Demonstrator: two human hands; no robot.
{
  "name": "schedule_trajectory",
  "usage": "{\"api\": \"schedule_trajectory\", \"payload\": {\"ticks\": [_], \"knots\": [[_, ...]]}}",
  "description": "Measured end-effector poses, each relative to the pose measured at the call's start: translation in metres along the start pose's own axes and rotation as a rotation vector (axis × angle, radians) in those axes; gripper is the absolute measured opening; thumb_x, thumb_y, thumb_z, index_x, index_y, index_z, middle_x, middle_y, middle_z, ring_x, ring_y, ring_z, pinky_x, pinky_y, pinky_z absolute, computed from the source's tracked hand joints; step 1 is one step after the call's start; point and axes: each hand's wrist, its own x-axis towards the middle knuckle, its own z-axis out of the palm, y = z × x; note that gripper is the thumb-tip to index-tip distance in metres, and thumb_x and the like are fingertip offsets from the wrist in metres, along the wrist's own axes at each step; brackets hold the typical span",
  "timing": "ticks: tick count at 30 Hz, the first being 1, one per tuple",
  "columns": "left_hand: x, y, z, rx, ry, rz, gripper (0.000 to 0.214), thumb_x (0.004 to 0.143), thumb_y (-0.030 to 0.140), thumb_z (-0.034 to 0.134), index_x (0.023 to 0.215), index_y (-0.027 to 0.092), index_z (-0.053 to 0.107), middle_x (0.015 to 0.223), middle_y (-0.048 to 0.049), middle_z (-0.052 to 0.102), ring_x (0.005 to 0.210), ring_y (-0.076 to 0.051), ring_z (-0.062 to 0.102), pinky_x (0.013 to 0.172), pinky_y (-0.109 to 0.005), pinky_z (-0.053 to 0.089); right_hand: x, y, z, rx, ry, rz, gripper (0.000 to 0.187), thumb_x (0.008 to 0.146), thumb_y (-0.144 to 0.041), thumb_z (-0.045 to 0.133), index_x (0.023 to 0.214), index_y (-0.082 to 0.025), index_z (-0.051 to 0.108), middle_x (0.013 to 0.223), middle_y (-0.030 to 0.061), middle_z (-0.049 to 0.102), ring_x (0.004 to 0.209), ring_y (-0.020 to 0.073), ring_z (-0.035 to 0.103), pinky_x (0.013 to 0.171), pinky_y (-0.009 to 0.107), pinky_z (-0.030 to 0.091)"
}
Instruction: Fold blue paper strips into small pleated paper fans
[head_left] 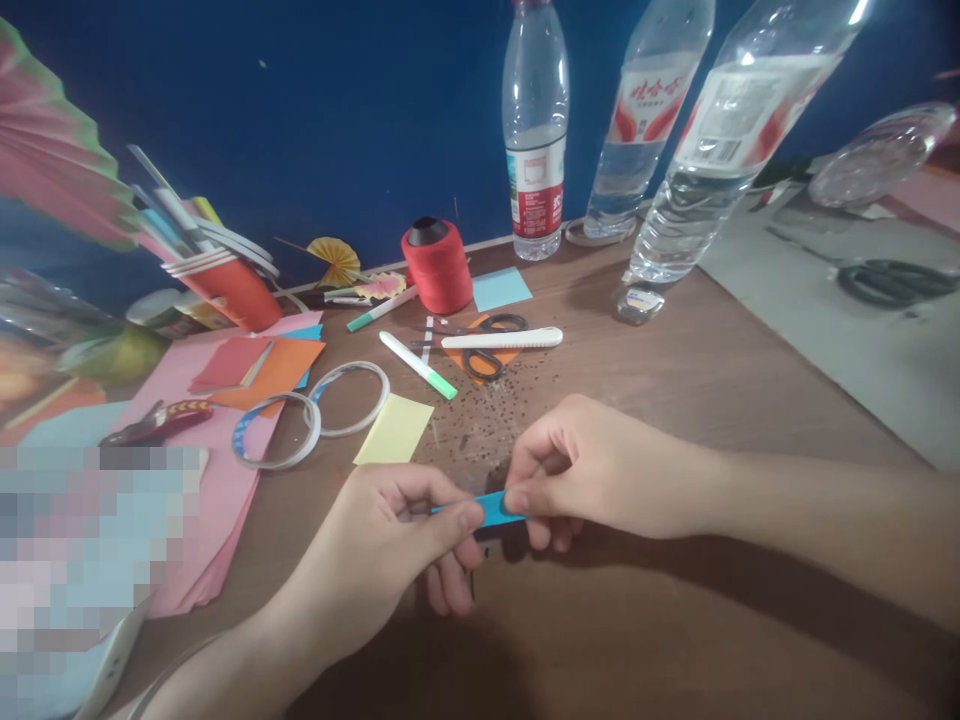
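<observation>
A narrow piece of blue paper (491, 509) is stretched between my two hands, just above the brown table. My left hand (409, 525) pinches its left end between thumb and fingers. At the other end, my right hand (566, 480) grips it the same way, thumb on top. My fingers cover both ends of the paper. Beyond my hands lie a yellow paper square (394, 430), a green-capped white marker (417, 364) and a white-handled craft knife (517, 340) across black-handled scissors (484, 364) on orange paper.
Two tape rolls (276, 463) overlap near pink paper sheets (217, 540) at left. A red spool (437, 268) and an orange cup of pens (244, 295) stand farther back. Several water bottles (535, 190) line the back right. Dark specks (487, 410) dot the brown table (675, 620).
</observation>
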Motion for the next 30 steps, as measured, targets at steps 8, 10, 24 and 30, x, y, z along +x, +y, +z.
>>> {"api": "schedule_trajectory", "payload": {"ticks": [8, 10, 24, 30], "knots": [[-0.002, -0.005, -0.004, -0.006, 0.053, 0.05, 0.025, 0.072, 0.032, 0.061, 0.057, 0.014, 0.057, 0.042, -0.001, 0.06, 0.034, -0.011, 0.055, 0.035, -0.016, 0.041, 0.002, 0.0, -0.004, 0.085, 0.012, -0.014, 0.014, 0.068, -0.027, 0.063, 0.065, -0.014, 0.06, 0.06, 0.0012, 0.064, 0.051, 0.0092, 0.058, 0.049, 0.019, 0.048], [-0.001, -0.005, -0.006, 0.005, 0.075, 0.058, 0.024, 0.071, 0.032, 0.062, 0.057, 0.014, 0.057, 0.043, -0.0012, 0.06, 0.035, -0.012, 0.055, 0.035, -0.018, 0.042, 0.004, 0.002, -0.004, 0.13, 0.026, -0.018, 0.011, 0.068, -0.023, 0.062, 0.064, -0.013, 0.059, 0.059, 0.0014, 0.063, 0.051, 0.0097, 0.059, 0.051, 0.02, 0.048], [0.002, -0.001, 0.008, -0.037, 0.074, 0.115, 0.023, 0.073, 0.032, 0.061, 0.06, 0.013, 0.054, 0.046, 0.0002, 0.059, 0.035, -0.011, 0.055, 0.034, -0.018, 0.042, -0.001, 0.002, 0.008, -0.307, 0.167, -0.238, 0.021, 0.074, -0.038, 0.056, 0.072, -0.018, 0.062, 0.065, -0.0029, 0.062, 0.058, 0.0083, 0.051, 0.049, 0.017, 0.036], [0.002, -0.005, 0.014, -0.04, 0.069, 0.128, 0.025, 0.074, 0.034, 0.059, 0.061, 0.013, 0.054, 0.047, 0.0007, 0.058, 0.037, -0.012, 0.056, 0.035, -0.018, 0.043, -0.002, 0.001, 0.006, -0.326, 0.116, -0.151, 0.018, 0.072, -0.029, 0.054, 0.061, -0.015, 0.059, 0.054, -0.0029, 0.061, 0.046, 0.0061, 0.046, 0.04, 0.016, 0.031]]}}
